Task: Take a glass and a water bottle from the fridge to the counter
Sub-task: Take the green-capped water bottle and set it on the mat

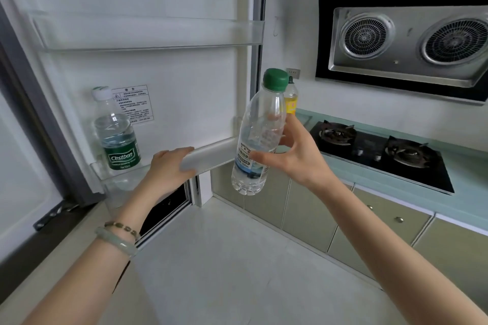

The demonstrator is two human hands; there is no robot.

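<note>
My right hand (293, 150) grips a clear water bottle (260, 134) with a green cap and a blue-white label, held upright in the air just right of the open fridge door (158, 87). My left hand (171, 166) rests with fingers curled over the rail of the door's lower shelf (208, 157). A second water bottle (116, 132), white-capped with a green label, stands in that lower door shelf at the left. The upper door shelf (148, 34) holds nothing. No glass is in view.
A pale green counter (470, 182) runs along the right, with a black two-burner gas hob (380, 150) set in it. A yellow-labelled bottle (291, 99) stands at the counter's near end. A range hood (406, 39) hangs above. Cabinet doors (311, 208) are below.
</note>
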